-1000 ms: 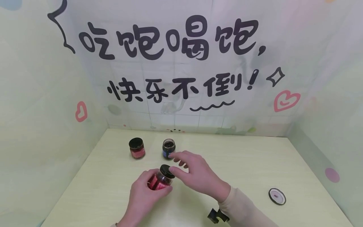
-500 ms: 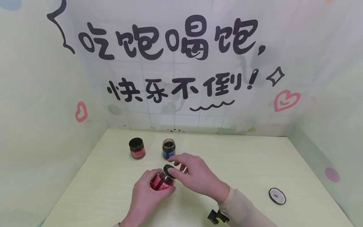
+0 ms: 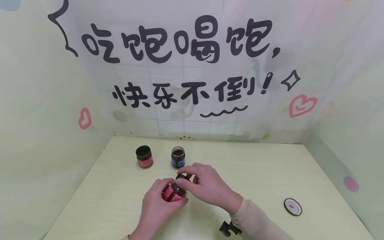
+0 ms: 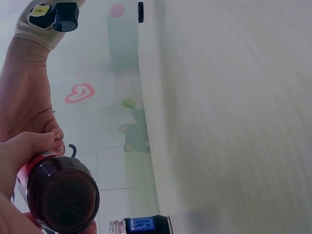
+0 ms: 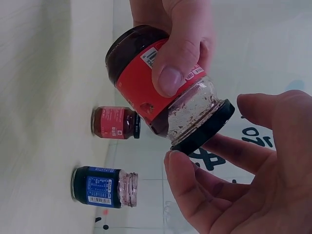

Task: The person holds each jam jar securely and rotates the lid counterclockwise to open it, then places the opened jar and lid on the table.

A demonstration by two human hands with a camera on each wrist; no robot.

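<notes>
My left hand (image 3: 157, 201) grips a glass jar with a red label (image 5: 146, 83) around its body and holds it tilted above the table. A dark lid (image 5: 207, 126) sits on the jar's mouth. My right hand (image 3: 210, 186) has its fingers curled round this lid; in the right wrist view one fingertip touches the rim and the thumb tip lies right beside the opposite edge. The jar's dark base (image 4: 63, 200) faces the left wrist camera. Dark contents fill the jar's lower part, and the glass near its neck is smeared.
Behind the hands stand a lidded jar with a pinkish-red label (image 3: 144, 156) and an uncapped jar with a blue label (image 3: 178, 157). A loose lid (image 3: 293, 207) lies inside-up at the right. Printed cloth walls enclose the pale table (image 3: 255, 173) at the back and sides.
The held jar has shifted slightly right and tilted toward my right hand. My right fingers have closed in round its lid, which is now mostly covered in the head view.
</notes>
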